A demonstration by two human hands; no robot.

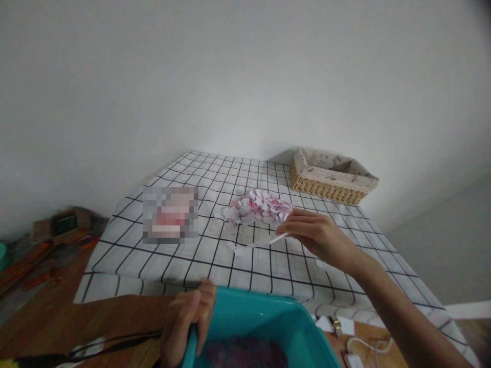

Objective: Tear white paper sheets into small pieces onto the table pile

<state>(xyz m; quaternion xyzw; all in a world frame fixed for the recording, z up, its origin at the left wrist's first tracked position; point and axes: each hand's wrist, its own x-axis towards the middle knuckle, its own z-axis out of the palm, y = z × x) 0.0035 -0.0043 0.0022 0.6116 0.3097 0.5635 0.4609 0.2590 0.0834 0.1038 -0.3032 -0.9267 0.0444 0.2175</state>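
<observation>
My left hand [187,324] grips the near left rim of a teal plastic tub [264,319] at the bottom of the view, fingers curled over the edge; dark purple stuff lies inside it. My right hand [316,232] reaches out over the checked tablecloth [245,266] and pinches a thin white strip of paper [264,239]. Just beyond the fingers lies a heap of small pink-and-white paper pieces [257,207].
A wicker basket with a cloth liner [332,176] stands at the far right of the table by the wall. A blurred-out pinkish patch [171,214] lies left of the heap. White cable and small cards [356,347] sit near the tub. Clutter lies at far left [57,230].
</observation>
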